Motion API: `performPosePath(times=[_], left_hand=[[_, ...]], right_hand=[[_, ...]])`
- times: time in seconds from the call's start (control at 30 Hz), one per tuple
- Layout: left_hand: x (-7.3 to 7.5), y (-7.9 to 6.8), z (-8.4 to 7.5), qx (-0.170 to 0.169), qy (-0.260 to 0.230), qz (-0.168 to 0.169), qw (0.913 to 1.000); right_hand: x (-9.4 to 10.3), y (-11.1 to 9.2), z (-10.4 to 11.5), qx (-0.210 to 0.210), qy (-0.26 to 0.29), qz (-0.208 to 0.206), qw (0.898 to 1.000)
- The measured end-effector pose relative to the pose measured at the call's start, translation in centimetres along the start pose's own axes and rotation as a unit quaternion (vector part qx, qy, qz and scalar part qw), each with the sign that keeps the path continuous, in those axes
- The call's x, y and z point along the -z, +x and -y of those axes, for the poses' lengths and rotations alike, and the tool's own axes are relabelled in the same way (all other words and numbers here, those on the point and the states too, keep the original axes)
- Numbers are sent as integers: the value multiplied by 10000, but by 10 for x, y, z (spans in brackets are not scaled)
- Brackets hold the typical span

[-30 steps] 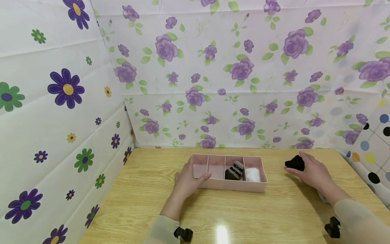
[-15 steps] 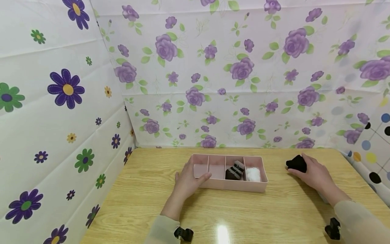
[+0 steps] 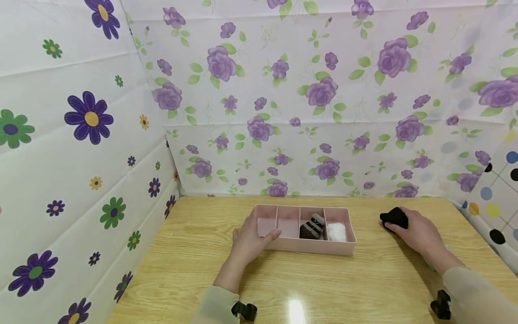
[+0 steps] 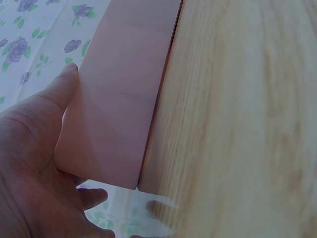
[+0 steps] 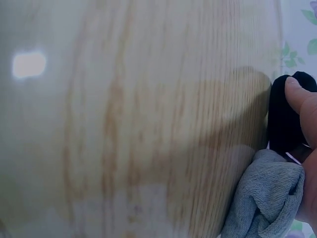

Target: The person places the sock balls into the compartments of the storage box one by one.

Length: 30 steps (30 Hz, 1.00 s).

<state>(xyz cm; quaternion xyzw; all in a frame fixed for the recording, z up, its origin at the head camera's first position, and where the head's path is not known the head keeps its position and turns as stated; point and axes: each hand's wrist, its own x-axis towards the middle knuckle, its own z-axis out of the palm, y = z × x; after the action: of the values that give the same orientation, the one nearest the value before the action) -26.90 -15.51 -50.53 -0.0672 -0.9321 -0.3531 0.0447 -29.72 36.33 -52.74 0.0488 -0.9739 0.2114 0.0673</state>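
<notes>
My left hand (image 3: 249, 238) holds the left end of a pink divided box (image 3: 315, 246). Its thumb lies at the front rim and the other fingers go round the end, as the left wrist view of the pink box (image 4: 116, 99) also shows. Over at the right, my right hand (image 3: 421, 231) grips a black rolled sock (image 3: 394, 219), the thumb pressing on its near side. The right wrist view shows that thumb on the black sock (image 5: 285, 116). A grey rolled sock (image 5: 270, 193) lies beside this hand, mostly hidden under the forearm in the head view.
Within the box, a grey-and-black striped sock (image 3: 311, 226) fills the third compartment and a white sock (image 3: 336, 231) the fourth. The two left compartments hold nothing visible. Flowered cloth (image 3: 283, 157) hangs behind the wooden table (image 3: 323, 283).
My right thumb has moved onto the front of the black sock, and the hand has dipped slightly. The left hand and the box have stayed put.
</notes>
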Motion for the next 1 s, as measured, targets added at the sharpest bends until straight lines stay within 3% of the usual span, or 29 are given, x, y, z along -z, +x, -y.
performPosePath(times=[0.5, 1.0], left_hand=[[1, 0, -1, 37, 88, 8, 10000], [1, -1, -1, 63, 95, 38, 9999]], right_hand=[[11, -2, 17, 120, 132, -85, 9998], [32, 0, 68, 637, 408, -379, 9964]])
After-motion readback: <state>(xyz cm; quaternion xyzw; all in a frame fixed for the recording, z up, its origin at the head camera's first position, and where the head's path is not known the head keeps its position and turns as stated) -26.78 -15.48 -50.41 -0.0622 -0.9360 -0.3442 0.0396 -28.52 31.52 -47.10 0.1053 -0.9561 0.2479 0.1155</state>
